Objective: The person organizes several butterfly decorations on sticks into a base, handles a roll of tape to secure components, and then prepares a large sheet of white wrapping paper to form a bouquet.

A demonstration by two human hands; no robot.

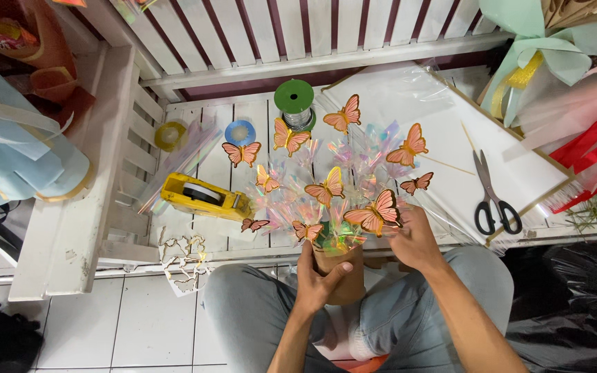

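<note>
Here we hold a bouquet of paper butterflies (pixel 340 186) over our lap, at the near edge of the white slatted desk (pixel 215 173). Our left hand (pixel 319 276) is wrapped tight around the brown paper handle (pixel 343 269) at the base of the bouquet, thumb laid across the front. Our right hand (pixel 414 240) is up beside the blooms, its fingers pinched closed on the stem area just behind one large orange butterfly (pixel 376 213); we cannot tell exactly what the fingertips grip. The butterflies stand on thin stems among iridescent cellophane tufts.

On the desk, a yellow tape dispenser (pixel 202 195) lies to the left of the bouquet, with a green spool of wire (pixel 294 102), a blue tape roll (pixel 240 132) and a yellow-green roll (pixel 170 135) farther back. Black-handled scissors (pixel 493 197) rest on a white sheet (pixel 450 131) to the right, well apart from our hands.
</note>
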